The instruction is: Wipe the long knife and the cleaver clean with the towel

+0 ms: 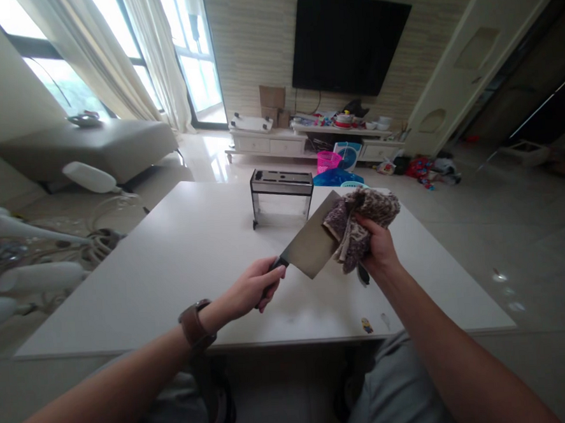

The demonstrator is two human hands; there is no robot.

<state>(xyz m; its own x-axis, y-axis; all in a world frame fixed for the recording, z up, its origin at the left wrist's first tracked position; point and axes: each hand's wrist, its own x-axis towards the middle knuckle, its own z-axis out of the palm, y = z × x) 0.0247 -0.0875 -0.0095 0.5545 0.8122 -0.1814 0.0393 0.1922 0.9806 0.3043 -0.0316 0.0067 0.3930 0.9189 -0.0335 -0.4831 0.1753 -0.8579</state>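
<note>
Two hands are working above the white worktop [180, 256]: the left hand [253, 290] is closing its fingers [273, 274] around the handle of a cleaver [313, 243], while the right hand [378, 247] is gripping a patterned cloth [359, 219] against the blade, with a knife rack [281, 195] standing just beyond the fingers.

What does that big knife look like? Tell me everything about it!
The cleaver has a wide, rectangular blade of dull grey metal and a dark handle. It is held in the air above the white table, blade pointing up and away, tilted to the right. The left hand is wrapped around the handle. The right hand presses a brown patterned cloth against the blade's far end, covering that part.
</note>
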